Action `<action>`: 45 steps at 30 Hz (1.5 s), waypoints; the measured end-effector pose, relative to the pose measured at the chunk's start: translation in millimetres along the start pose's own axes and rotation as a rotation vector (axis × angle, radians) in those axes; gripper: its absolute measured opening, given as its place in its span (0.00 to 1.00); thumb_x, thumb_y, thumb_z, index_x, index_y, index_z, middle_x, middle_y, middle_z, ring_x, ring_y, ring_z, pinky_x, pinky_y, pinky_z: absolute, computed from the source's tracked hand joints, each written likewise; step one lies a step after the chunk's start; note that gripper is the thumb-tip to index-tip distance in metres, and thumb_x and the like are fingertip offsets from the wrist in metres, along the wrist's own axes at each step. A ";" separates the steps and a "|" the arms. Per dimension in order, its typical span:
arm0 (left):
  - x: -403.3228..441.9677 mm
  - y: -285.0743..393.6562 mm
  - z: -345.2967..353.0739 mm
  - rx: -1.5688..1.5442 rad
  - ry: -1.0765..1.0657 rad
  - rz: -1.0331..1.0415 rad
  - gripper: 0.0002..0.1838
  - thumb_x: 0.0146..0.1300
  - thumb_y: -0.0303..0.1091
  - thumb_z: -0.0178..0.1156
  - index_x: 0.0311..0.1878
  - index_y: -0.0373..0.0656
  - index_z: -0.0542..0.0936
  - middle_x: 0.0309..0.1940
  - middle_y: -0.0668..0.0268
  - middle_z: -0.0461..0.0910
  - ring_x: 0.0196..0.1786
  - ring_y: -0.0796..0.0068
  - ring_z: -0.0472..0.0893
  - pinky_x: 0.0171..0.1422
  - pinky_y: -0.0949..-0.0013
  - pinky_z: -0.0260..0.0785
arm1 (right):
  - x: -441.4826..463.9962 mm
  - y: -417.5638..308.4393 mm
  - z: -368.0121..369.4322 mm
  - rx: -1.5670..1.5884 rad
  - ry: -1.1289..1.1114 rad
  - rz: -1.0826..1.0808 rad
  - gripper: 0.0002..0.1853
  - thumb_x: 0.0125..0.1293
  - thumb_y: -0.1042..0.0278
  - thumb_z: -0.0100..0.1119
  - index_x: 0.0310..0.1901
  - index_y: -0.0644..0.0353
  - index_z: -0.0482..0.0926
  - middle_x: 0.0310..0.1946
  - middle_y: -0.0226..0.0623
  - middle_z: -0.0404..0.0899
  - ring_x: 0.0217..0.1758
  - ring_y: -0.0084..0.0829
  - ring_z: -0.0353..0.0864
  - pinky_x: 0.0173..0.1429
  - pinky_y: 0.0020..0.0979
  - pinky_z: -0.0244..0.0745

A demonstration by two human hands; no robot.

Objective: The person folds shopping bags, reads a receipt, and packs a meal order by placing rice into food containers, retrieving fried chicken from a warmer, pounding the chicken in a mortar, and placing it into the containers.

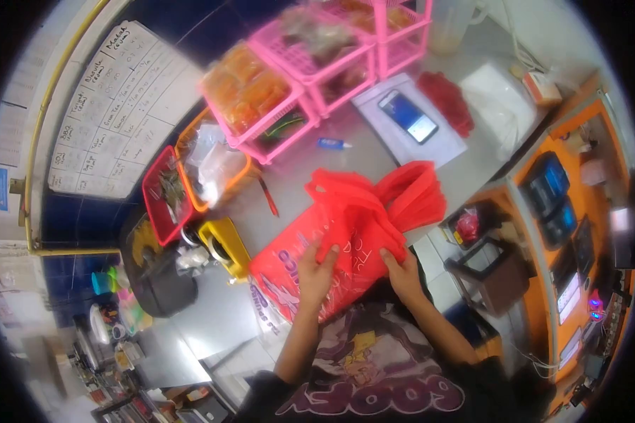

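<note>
A red fabric carrier bag (363,204) with loop handles lies bunched at the front edge of the grey table. Under it is a flat red pack (282,264) with purple and white print and a clear plastic edge. My left hand (317,271) is closed on the red bag at its left, thumb against the fabric and fingers curled. My right hand (401,271) pinches the bag's near right edge. The folded red handles (416,194) stick out to the upper right, beyond my right hand.
Pink stacked baskets (282,116) with orange packets stand at the back. A phone (408,118) rests on white paper, beside red cloth (444,102). On the left are orange and red baskets (168,190), a yellow tape dispenser (226,247) and a red pen (269,197).
</note>
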State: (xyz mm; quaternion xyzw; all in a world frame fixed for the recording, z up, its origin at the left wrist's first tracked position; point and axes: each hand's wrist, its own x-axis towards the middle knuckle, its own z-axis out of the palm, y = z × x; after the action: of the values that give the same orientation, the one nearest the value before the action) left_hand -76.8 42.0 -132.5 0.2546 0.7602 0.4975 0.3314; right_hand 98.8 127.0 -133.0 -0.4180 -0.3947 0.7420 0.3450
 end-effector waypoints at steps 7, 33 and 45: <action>0.9 14.3 0.2 -0.285 0.020 -0.145 0.21 0.60 0.30 0.73 0.55 0.32 0.80 0.45 0.62 0.84 0.45 0.74 0.82 0.53 0.70 0.75 | 1.3 3.0 -12.3 0.071 -0.031 0.061 0.26 0.69 0.75 0.61 0.67 0.66 0.66 0.58 0.41 0.77 0.57 0.32 0.80 0.63 0.35 0.77; -5.5 2.2 36.3 0.490 0.224 0.644 0.21 0.62 0.26 0.62 0.59 0.39 0.75 0.51 0.48 0.77 0.43 0.46 0.82 0.43 0.54 0.78 | 5.8 -8.7 -30.0 -1.311 0.191 -0.301 0.25 0.51 0.60 0.74 0.49 0.57 0.75 0.38 0.45 0.81 0.44 0.47 0.82 0.45 0.44 0.76; -16.3 1.5 51.7 0.368 -0.138 0.290 0.12 0.66 0.37 0.63 0.43 0.38 0.85 0.42 0.46 0.80 0.38 0.50 0.82 0.40 0.56 0.75 | 13.3 13.1 -41.0 -0.823 0.150 -0.092 0.20 0.63 0.58 0.70 0.49 0.63 0.78 0.29 0.44 0.85 0.29 0.37 0.86 0.37 0.39 0.78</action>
State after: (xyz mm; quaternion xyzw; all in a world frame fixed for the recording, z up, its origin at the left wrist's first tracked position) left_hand -27.0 61.3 -141.8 0.4505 0.7691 0.3743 0.2559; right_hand 127.5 144.5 -163.0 -0.5556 -0.6504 0.4736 0.2098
